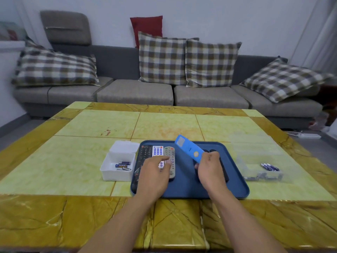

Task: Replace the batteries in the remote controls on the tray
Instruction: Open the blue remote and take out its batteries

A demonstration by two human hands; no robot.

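I saw the right hand (209, 166) pinch the blue remote (189, 148) by one end; it could slip onto the tray (237, 187). The left hand (155, 172) hovered relaxed, holding nothing.

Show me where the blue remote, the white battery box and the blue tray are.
blue remote (188, 148), head view, middle of its raised body.
white battery box (109, 175), head view, near wall.
blue tray (184, 187), head view, bare floor between the hands.
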